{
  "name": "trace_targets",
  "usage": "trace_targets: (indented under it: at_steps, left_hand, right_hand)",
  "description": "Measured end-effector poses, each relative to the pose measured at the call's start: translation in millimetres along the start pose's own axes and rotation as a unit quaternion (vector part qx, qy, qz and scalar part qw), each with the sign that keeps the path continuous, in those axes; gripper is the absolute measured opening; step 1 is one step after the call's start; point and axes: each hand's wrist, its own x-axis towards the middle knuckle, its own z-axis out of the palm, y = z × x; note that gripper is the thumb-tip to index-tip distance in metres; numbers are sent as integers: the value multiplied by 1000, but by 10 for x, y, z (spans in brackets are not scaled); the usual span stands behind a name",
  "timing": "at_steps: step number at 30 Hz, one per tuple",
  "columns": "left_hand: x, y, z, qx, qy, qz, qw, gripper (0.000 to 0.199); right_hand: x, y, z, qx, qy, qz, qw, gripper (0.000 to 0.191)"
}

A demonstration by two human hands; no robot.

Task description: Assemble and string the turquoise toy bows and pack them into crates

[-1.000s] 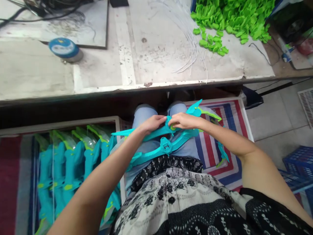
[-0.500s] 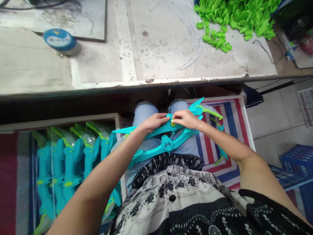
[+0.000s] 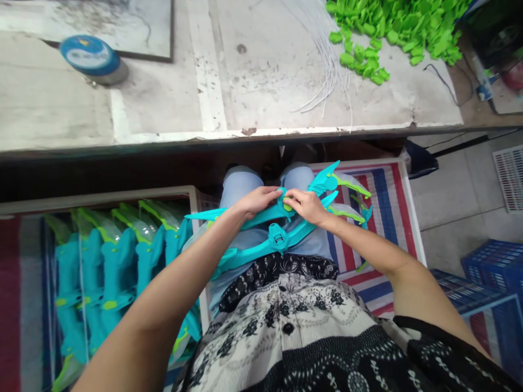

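Across my lap lie two turquoise plastic toy bows with lime-green tip pieces. My left hand (image 3: pixel 261 201) is closed on the middle of the farther toy bow (image 3: pixel 324 181), its fingertips at the central hub. Pinched in the fingers of my right hand (image 3: pixel 307 207) is a small lime-green plastic cap (image 3: pixel 288 206), held against that same hub. Part of the cap is covered by the fingers, so I cannot tell how deep it sits. Closer to my body, the nearer toy bow (image 3: pixel 278 238) shows a bare hub with a dark opening.
On the worktable (image 3: pixel 163 117) ahead are a pile of green caps (image 3: pixel 400 27), white strings (image 3: pixel 322 71) and a blue-lidded can (image 3: pixel 90 55). A crate at left holds several toy bows (image 3: pixel 118 267). Striped sheeting (image 3: pixel 384 201) lines a box at right, beside blue baskets (image 3: pixel 494 267).
My right hand has shifted slightly left and down, its fingers flatter over the green cap at the hub. My left hand stays on the bow. The whole view has moved slightly.
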Motion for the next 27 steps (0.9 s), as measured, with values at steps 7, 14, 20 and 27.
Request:
trace_targets:
  at_steps: [7,14,20,27]
  left_hand:
    - [-49,88,36,24,-4,-9,1000,56]
    - [-54,73,114,80,7,6,997,50]
    - [-16,16,152,137,80,41,986,48]
    - [-12,127,184,80,65,2,995,58]
  right_hand:
    - [-40,-51,24,-57,5,-2,998,18]
    - [-24,-25,-150,-2,-64,76,995,51]
    - [123,-31,-159,-92,-129,121,980,50]
    - [482,184,-833,-54,73,71,993,26]
